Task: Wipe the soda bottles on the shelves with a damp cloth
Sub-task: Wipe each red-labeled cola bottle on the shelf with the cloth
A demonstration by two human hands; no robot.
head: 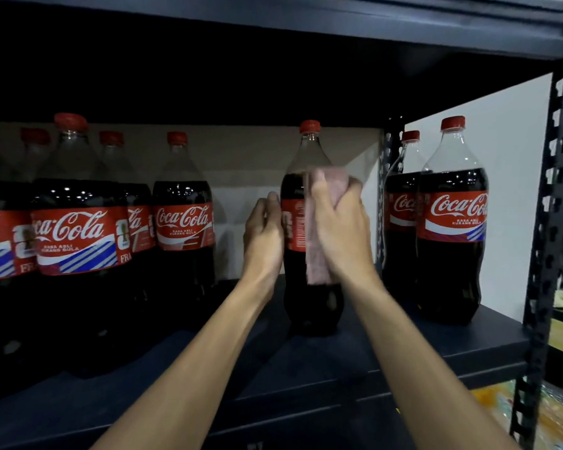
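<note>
The Coca-Cola bottle being wiped is standing upright on the dark metal shelf, in the gap between two groups of matching bottles, with its red cap on. A pink cloth is lying against the front of its label area and is hanging down below the label. The right hand is gripping the cloth, its fingers curled over the cloth's upper end, and is pressing it against the bottle. The left hand is bracing the bottle's left side, its fingers curved against the label. Two more bottles are standing at the right, near the perforated upright post. A row of bottles is standing at the left. An upper shelf is running overhead.
</note>
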